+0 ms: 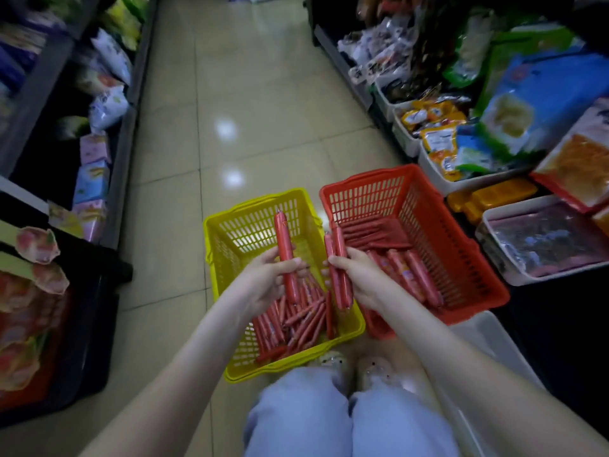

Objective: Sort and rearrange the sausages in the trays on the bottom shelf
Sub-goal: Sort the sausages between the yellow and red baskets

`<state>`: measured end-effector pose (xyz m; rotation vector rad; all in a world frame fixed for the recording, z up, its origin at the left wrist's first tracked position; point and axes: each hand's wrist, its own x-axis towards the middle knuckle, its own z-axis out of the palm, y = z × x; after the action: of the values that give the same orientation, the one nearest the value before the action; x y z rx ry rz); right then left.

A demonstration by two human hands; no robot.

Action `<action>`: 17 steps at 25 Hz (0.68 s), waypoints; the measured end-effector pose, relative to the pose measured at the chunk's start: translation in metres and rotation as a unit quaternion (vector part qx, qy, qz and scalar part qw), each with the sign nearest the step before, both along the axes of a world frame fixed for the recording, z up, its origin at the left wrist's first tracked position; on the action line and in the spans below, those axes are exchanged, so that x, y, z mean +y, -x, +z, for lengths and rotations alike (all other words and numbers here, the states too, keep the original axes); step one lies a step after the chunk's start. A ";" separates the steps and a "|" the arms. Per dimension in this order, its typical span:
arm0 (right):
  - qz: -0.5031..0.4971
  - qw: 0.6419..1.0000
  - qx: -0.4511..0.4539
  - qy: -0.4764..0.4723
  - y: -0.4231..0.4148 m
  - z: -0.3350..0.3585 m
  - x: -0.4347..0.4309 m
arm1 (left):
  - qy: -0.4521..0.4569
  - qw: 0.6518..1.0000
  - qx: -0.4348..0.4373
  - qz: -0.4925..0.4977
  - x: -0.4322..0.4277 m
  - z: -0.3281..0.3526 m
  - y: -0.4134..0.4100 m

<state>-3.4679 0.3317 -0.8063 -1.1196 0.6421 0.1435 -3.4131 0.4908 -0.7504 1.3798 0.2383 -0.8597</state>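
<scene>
Fingers: left hand [268, 275] grips one sausage [286, 255] | right hand [354, 278] clamps sausage bundle [339, 268] | yellow basket [224, 239], red basket [461, 255] below

Above the yellow basket [214, 245], the left hand [267, 282] covers the middle of its sausage [283, 232], and the right hand [359, 278] hides how many sausages [341, 242] it grips. Print on the wrappers is too small to read. To the right of the basket, the shelf packets [438, 127] are blurred.
</scene>
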 end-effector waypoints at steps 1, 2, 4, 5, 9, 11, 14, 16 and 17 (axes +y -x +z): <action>0.024 0.999 0.028 0.003 -0.011 -0.026 0.007 | -0.009 1.000 0.012 0.006 0.005 -0.017 -0.008; 0.040 0.998 0.053 0.010 -0.019 -0.051 0.014 | -0.020 1.000 0.023 0.008 0.010 -0.032 -0.013; 0.065 0.993 0.091 0.028 -0.031 -0.094 0.027 | -0.045 0.998 0.045 0.010 0.014 -0.060 -0.022; 0.072 0.991 0.108 0.034 -0.035 -0.113 0.031 | -0.064 0.997 0.050 0.006 0.015 -0.074 -0.028; 0.114 0.980 0.157 0.034 -0.048 -0.157 0.033 | -0.172 0.984 0.009 -0.044 0.011 -0.135 -0.055; 0.118 0.982 0.146 0.019 -0.053 -0.156 0.029 | -0.200 0.977 -0.030 -0.062 0.004 -0.160 -0.061; 0.072 0.994 0.063 -0.052 -0.063 -0.139 0.023 | -0.205 0.957 -0.132 -0.157 -0.015 -0.179 -0.059; -0.011 0.998 0.025 -0.052 -0.072 -0.126 0.015 | -0.219 0.913 -0.224 -0.261 -0.032 -0.177 -0.062; -0.058 0.997 0.017 -0.050 -0.077 -0.122 0.008 | -0.226 0.890 -0.263 -0.296 -0.042 -0.171 -0.066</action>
<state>-3.3912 0.3396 -0.9282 -0.9825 0.7220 0.0938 -3.3474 0.4492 -0.9218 2.1272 -0.4603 -0.9099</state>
